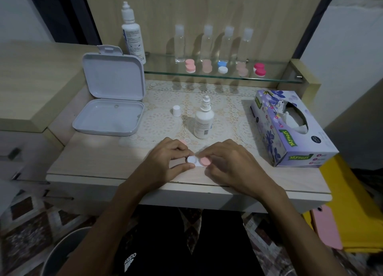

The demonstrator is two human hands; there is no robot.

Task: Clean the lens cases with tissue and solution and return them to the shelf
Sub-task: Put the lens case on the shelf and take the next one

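Observation:
A white lens case point(195, 160) lies on the table's near part, its left well uncapped and a pink cap point(205, 161) on its right well. My left hand point(169, 160) pinches the case's left end. My right hand point(230, 163) grips the pink cap with curled fingers. A second pink cap point(183, 142) peeks out behind my left hand. The small solution bottle point(203, 121) stands uncapped behind the hands, its white cap point(176, 110) to the left. A tissue box point(290, 128) sits at the right. Several lens cases point(222, 67) line the glass shelf point(217, 76).
An open white plastic box point(112, 101) sits at the table's left. A large solution bottle point(133, 35) and several clear bottles point(179, 44) stand at the shelf's back. A lace mat point(165, 122) covers the table's middle. A round bin point(68, 253) is on the floor at the lower left.

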